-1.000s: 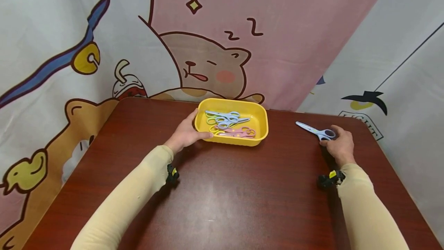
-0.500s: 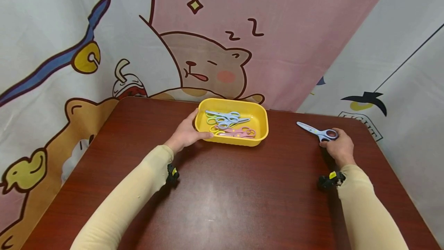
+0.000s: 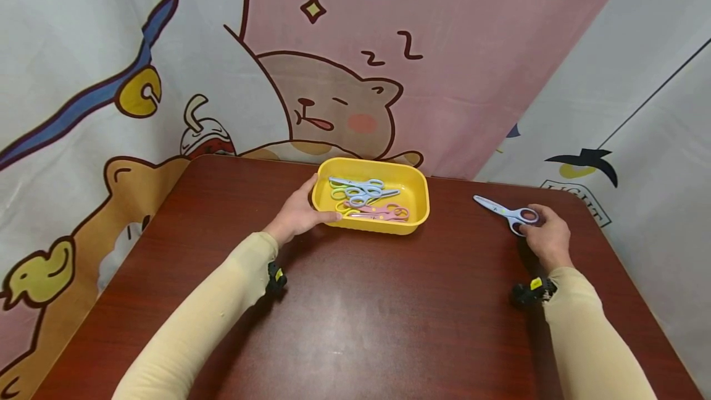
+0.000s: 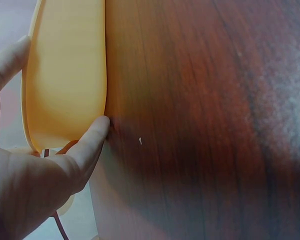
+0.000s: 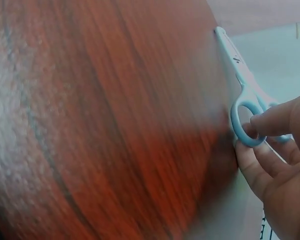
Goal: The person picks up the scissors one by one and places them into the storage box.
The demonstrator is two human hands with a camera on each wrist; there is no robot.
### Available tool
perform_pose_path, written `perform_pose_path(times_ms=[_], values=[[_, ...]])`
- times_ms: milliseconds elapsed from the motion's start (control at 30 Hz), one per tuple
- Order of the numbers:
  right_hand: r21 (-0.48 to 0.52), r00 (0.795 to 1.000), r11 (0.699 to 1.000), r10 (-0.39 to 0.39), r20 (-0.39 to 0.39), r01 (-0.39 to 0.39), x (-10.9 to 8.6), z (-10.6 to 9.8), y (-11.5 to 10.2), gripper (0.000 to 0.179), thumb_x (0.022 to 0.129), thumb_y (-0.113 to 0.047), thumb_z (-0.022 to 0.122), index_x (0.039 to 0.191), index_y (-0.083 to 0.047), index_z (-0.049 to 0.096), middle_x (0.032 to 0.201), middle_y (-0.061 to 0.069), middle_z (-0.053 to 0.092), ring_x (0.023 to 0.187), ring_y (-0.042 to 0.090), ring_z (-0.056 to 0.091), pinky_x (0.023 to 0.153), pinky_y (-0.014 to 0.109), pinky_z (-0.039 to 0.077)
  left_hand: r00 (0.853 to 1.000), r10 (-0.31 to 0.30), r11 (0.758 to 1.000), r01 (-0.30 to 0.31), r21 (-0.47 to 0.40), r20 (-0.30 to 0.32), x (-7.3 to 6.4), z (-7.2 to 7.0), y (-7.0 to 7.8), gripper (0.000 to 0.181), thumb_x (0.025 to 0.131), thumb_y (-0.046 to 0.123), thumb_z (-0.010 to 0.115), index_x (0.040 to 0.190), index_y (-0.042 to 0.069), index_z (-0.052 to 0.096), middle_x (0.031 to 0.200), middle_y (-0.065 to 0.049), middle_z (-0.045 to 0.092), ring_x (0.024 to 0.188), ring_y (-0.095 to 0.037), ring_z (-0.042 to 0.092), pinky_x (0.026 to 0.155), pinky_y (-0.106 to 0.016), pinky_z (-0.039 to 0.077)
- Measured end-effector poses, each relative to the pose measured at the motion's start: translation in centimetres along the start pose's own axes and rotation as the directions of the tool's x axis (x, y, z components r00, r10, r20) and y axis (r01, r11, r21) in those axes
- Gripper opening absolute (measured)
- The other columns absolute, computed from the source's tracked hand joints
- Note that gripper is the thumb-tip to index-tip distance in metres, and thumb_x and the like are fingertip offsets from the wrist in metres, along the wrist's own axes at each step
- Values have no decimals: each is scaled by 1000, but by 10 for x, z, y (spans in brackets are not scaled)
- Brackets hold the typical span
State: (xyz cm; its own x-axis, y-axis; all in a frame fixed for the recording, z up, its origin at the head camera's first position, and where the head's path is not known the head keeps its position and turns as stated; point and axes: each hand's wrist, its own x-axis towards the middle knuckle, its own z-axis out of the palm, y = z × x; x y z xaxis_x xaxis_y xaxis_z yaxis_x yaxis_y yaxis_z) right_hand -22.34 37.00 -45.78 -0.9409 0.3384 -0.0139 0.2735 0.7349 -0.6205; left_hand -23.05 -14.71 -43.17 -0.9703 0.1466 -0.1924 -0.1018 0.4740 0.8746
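At the table's back stands a yellow plastic bin holding several child-size scissors. My left hand grips its left end, thumb along the front wall and fingers at the back left corner. The left wrist view shows the thumb low on the bin's wall. To the right, my right hand holds light blue scissors by their handle loops, blades pointing left and away. In the right wrist view a fingertip and the thumb are at the loops of these scissors; the other fingers lie beneath.
In the bin are blue scissors, pink scissors and some yellow-green ones partly hidden under them. The dark red wooden table extends toward me. Behind it hangs a cartoon-printed curtain, close to the bin.
My right hand has shifted slightly right and toward me, and more of the blue scissors' lower loop shows. The left hand and the bin stay where they were.
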Motion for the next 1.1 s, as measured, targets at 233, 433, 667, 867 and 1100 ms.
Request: perform_pose_path(times_ms=[233,433,667,867,1100], values=[[109,1000,994,-22,19,20,-3,-1,-3,56,98,3,63,151,4,45,139,34,52,105,31,60,68,15,52,1000,-6,1000,6,0,3,1,0,-2,120,78,29,91,168,17,12,170,-7,26,136,-26,43,120,-45,32],[306,995,951,-70,78,43,-7,-2,-8,58,99,8,59,154,6,39,141,34,45,79,-1,61,70,23,60,1000,-12,1000,12,0,3,0,0,-1,120,79,30,91,168,17,12,170,-8,26,135,-27,44,119,-45,33],[366,984,931,-76,162,11,-7,-6,-15,60,103,5,55,158,3,32,144,31,37,85,-1,65,79,32,61,1000,-13,1000,13,-3,0,-1,-1,1,120,79,30,91,168,19,12,168,-8,30,130,-28,48,116,-44,37],[404,976,915,-74,203,-15,-7,-8,-22,61,103,5,56,158,3,31,136,22,42,85,2,69,80,37,61,1000,-5,1000,5,-12,-2,0,-1,0,120,78,28,92,168,19,13,165,-9,34,126,-28,50,112,-42,41],[558,972,829,-95,216,-42,-9,-9,-33,57,99,10,58,152,1,40,120,13,47,82,6,73,76,34,61,1000,-2,1000,2,-7,-4,0,-1,0,120,78,29,92,168,19,13,167,-9,32,129,-26,49,114,-42,39]])
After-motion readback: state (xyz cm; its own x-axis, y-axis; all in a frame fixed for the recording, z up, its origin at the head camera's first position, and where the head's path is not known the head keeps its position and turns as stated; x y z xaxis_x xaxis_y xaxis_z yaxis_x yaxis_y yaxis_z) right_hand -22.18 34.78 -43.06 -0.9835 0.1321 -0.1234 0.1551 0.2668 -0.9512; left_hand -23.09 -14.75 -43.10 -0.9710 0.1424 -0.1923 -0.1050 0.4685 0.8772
